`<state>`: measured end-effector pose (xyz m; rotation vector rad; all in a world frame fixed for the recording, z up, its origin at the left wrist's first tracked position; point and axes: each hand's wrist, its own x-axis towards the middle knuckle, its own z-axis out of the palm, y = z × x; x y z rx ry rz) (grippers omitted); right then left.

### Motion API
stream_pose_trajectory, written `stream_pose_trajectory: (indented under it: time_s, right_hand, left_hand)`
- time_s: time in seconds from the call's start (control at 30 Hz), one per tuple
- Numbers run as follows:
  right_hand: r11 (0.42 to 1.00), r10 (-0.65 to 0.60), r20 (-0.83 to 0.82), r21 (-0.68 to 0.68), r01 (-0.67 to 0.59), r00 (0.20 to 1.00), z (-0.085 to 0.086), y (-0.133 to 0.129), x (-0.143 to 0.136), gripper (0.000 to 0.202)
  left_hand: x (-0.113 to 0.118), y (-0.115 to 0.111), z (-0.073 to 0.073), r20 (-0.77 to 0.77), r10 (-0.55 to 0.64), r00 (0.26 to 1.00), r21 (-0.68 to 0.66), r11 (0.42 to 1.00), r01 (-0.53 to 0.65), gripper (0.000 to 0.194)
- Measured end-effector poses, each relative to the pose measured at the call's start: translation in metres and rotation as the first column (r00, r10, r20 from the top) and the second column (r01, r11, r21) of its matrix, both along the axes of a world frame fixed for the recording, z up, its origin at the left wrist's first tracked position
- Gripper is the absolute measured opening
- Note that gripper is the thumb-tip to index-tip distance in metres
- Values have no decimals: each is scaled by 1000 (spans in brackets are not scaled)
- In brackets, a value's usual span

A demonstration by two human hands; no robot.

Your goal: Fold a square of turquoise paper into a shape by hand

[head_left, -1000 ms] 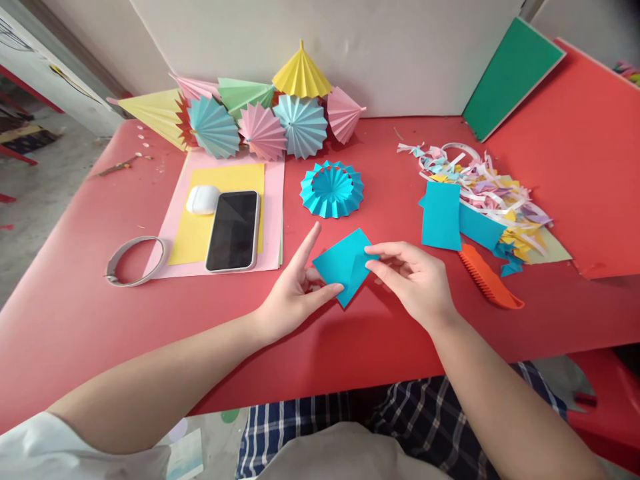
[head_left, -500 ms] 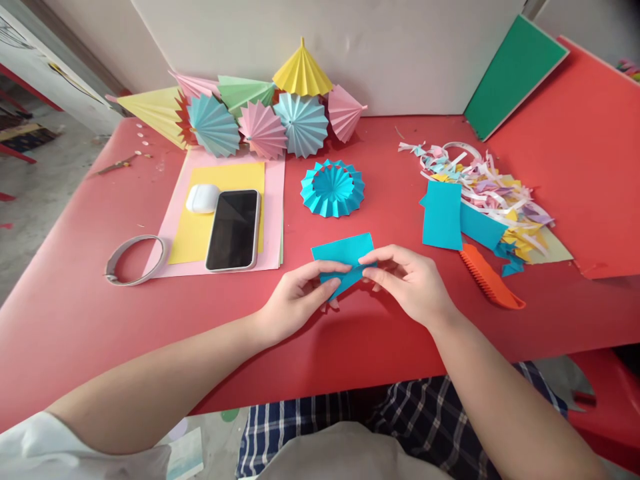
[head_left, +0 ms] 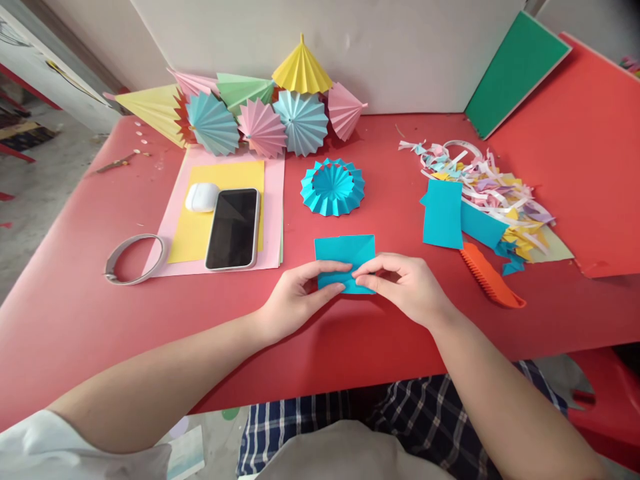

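Note:
A small rectangle of blue paper [head_left: 345, 246] with a crease across it lies between my hands near the table's front edge. My left hand [head_left: 303, 287] grips its left side, thumb below the crease and fingers above. At the right, my right hand [head_left: 403, 281] pinches the paper near the crease with thumb and forefinger. Just beyond the paper stands a pleated blue paper ring [head_left: 333, 189] with a fan-folded middle.
Several pleated paper umbrellas [head_left: 263, 128] line the back wall. On the left, a phone [head_left: 233, 229] and white earphone case [head_left: 202, 197] rest on coloured sheets, beside a loop strap [head_left: 113, 257]. On the right are paper scraps [head_left: 493, 180], blue pieces [head_left: 443, 215] and an orange cutter [head_left: 490, 277].
The blue paper has turned from a slant to nearly square with the table edge and lies flatter. My right hand has shifted slightly left and down.

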<state>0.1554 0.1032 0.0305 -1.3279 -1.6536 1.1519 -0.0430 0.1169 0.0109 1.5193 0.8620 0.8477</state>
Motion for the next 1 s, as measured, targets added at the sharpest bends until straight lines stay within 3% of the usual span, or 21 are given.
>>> stream_pose_trajectory:
  time_s: [0.23, 0.6, 0.73, 1.0]
  right_hand:
    - [999, -17, -9, -40, 17, 1000, -3, -2, -7, 8]
    - [991, -66, -82, -126, 56, 994, -6, -1, -6, 16]
    - [991, -82, -101, -112, 71, 992, -5, 0, -6, 18]
    - [987, -114, -124, -128, 98, 986, -6, -1, -7, 23]
  left_hand:
    - [1, 0, 0, -29, 18, 999, -3, 1000, -18, 27]
    - [0, 1, 2, -50, 17, 999, -118, 993, -23, 34]
    - [-1, 0, 2, -92, 38, 995, -45, 998, -43, 41]
    - [-2, -2, 3, -168, 121, 978, 93, 990, -107, 31]
